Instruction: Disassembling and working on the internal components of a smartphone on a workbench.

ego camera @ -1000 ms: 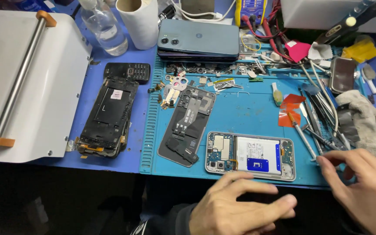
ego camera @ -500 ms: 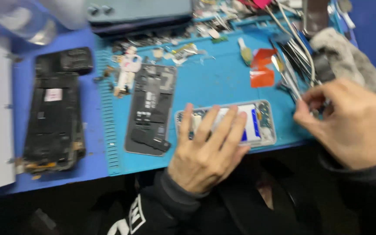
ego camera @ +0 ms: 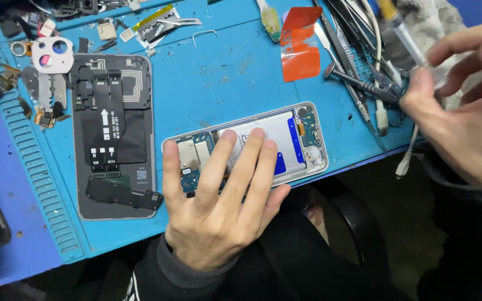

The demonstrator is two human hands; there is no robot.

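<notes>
Head view, I log: left hand (ego camera: 218,206), fingers spread flat on opened phone (ego camera: 302,142) at worktop (ego camera: 224,83) front edge; right hand (ego camera: 464,106) fingers pinching a screwdriver (ego camera: 400,28).

The left grip (ego camera: 218,206) lies flat on an opened phone (ego camera: 246,147); beside its fingertips shows a white rectangular battery label (ego camera: 271,136) with a blue block (ego camera: 280,163) at one end. Left of that grip, a dark phone back panel (ego camera: 112,136) carries small white printed marks and an arrow. Left of the right grip (ego camera: 458,100), an orange-red sticker sheet (ego camera: 300,47) lies on the bench (ego camera: 224,78).
</notes>
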